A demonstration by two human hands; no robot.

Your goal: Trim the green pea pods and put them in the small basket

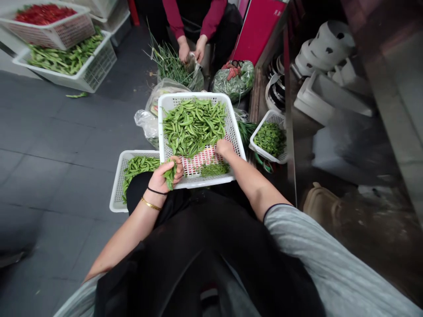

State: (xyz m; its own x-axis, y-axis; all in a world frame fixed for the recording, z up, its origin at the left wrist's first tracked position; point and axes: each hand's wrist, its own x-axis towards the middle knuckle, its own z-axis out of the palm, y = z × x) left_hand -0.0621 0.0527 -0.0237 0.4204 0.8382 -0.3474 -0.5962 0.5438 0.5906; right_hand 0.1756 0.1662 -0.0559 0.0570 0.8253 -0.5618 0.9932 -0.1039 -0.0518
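A white perforated basket [236, 141] rests on my lap, heaped with green pea pods [193, 125]; a small pile of green trimmings [214, 169] lies at its near edge. My left hand [163, 176] is closed around a few pea pods [171, 175] at the basket's near left corner. My right hand [224, 147] reaches into the basket at the right edge of the heap, its fingers hidden among the pods. A second white basket [117, 189] with more pea pods [140, 166] sits on the floor to my left.
Across from me a person in red sleeves [191, 46] handles green stalks [170, 66]. A small basket of greens [270, 138] and plastic bags [233, 79] stand to the right. Stacked baskets of red chillies [44, 13] and green beans [66, 57] sit far left. Steel shelving with white dishes [327, 48] lines the right.
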